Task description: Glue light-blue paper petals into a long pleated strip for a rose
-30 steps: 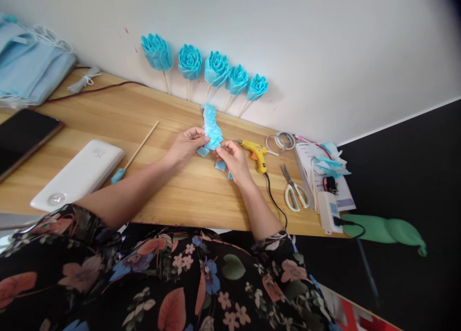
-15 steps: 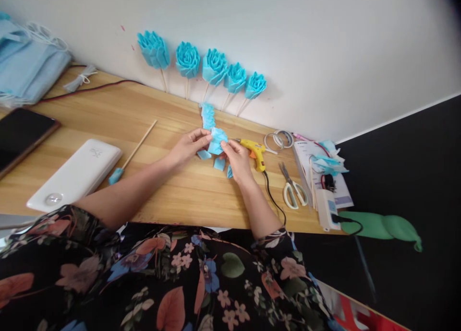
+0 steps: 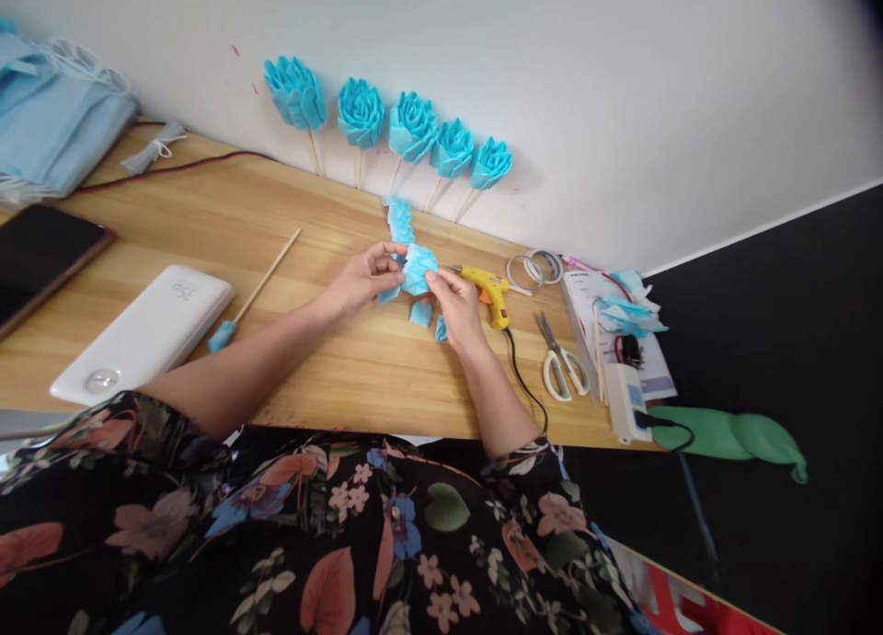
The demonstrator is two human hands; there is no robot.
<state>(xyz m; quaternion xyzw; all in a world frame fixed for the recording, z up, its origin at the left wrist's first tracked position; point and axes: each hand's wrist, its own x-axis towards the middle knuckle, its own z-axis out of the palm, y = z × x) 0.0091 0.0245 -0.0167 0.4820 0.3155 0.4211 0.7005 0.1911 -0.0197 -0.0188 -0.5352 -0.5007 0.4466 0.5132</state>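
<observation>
Between my two hands, above the wooden table (image 3: 359, 386), is a light-blue pleated piece (image 3: 419, 270). My left hand (image 3: 369, 276) pinches its left edge with thumb and fingers. On the lower right edge, my right hand (image 3: 452, 305) grips the same piece. Small folded blue pieces (image 3: 420, 314) lie on the table below my hands, and a strip of blue folded pieces (image 3: 399, 219) lies just behind. Right of my right hand rests a yellow glue gun (image 3: 487, 285). To the left lies a stick with a small blue bud (image 3: 222, 337) at its end.
Several blue flowers on sticks (image 3: 412, 126) lean against the wall. Scissors (image 3: 564, 374), tape rolls (image 3: 543, 268), papers (image 3: 586, 290) and a power strip (image 3: 626, 400) are right; a white power bank (image 3: 144, 336), phone (image 3: 48, 258) and masks (image 3: 55, 110) are left.
The blue piece has turned slightly between my fingers, and my left fingers have shifted a little on its left edge. Both hands still hold it in nearly the same place.
</observation>
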